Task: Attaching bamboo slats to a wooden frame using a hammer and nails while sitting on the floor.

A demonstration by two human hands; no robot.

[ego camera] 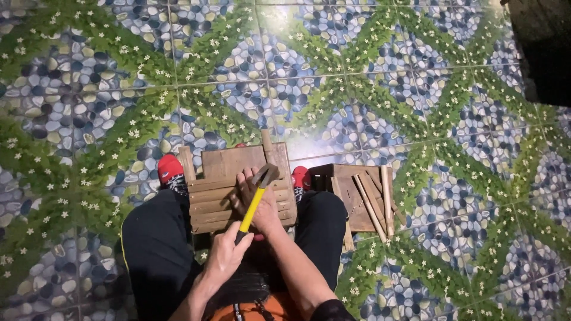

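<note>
A small wooden slatted frame [217, 199] stands on the floor between my knees. My right hand [262, 205] rests flat on its slats, fingers toward the upper board; whether it pinches anything is hidden. My left hand [227, 254] grips the black lower end of a hammer [253, 205] with a yellow handle. The hammer's dark head [266, 175] hovers just above my right hand's fingertips, over the frame's top board.
To the right lies a second wooden box [348, 178] with several loose wooden sticks [375, 202] leaning across it. My red shoes [171, 169] flank the frame on a patterned pebble-and-leaf tile floor [416, 89]. A dark object [544, 47] fills the top right corner.
</note>
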